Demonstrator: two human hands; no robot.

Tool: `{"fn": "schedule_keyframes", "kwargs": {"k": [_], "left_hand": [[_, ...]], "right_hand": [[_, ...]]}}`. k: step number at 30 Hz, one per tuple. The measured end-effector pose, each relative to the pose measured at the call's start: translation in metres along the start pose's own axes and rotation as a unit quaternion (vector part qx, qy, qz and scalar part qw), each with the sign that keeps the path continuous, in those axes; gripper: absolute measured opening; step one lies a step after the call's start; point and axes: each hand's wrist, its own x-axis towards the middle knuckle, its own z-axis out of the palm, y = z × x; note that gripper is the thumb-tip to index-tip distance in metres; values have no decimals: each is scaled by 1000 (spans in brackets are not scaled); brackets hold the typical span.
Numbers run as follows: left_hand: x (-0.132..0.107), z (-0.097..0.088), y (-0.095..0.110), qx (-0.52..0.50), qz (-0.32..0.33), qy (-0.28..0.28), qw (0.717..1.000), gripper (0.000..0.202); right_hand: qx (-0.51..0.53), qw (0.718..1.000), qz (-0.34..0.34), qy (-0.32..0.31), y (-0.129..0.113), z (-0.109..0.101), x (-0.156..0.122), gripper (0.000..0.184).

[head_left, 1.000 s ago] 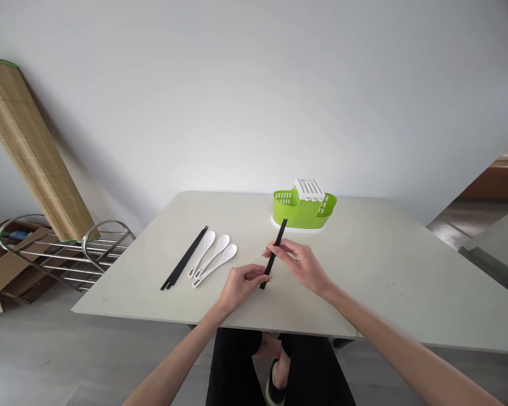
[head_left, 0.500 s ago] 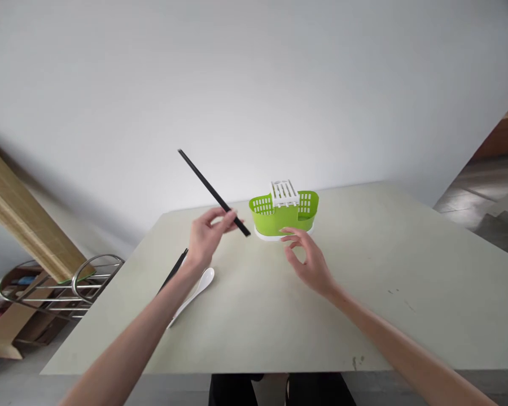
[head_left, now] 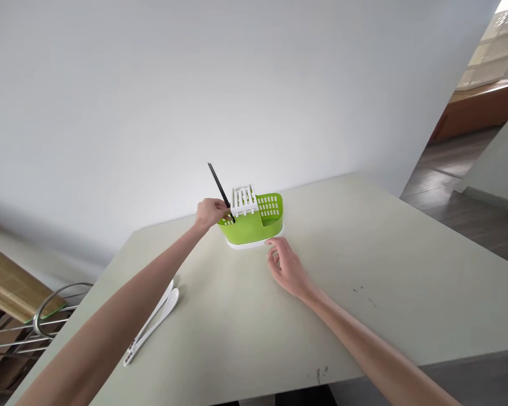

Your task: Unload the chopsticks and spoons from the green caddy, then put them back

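Observation:
My left hand [head_left: 211, 212] pinches a pair of black chopsticks [head_left: 218, 183] at the left end of a green cutlery holder [head_left: 249, 230]. Their lower tips reach inside that end compartment, while the upper ends lean left above the rim. A white slotted piece [head_left: 244, 199] sits across the holder's middle, and its base is white too. Close to the base's front right, my right hand [head_left: 284, 265] rests with loosely bent fingers and holds nothing. Two white spoons [head_left: 169, 304] lie side by side on the table, partly behind my left forearm.
The pale table [head_left: 364, 316] stands against a white wall [head_left: 254, 90]. At the lower left are a metal rack [head_left: 42, 321] and a long yellowish board [head_left: 17, 282]. To the right, a floor and a reddish-brown low structure [head_left: 474, 113] show beyond the wall's edge.
My left hand has carried the chopsticks right and down into the holder's left end, tilting them steeper. The view has shifted; a second spoon shows, and the black item beside my left forearm is out of sight.

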Motion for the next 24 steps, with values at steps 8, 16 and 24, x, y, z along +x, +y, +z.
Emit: {"fn": "schedule_keyframes", "kwargs": {"k": [8,16,24], "left_hand": [[25,8,7,150,12,-87,985,15],[32,23,0,234,57,-83,967,24],[15,-3,1,222,93,-39,970,21]], "right_hand": [[-14,1000,14,-12,1,1,-1,36],[-21,1000,9,-18,2,5,-3,35],[-29,999,23,-19,7,4,-5,31]]}}
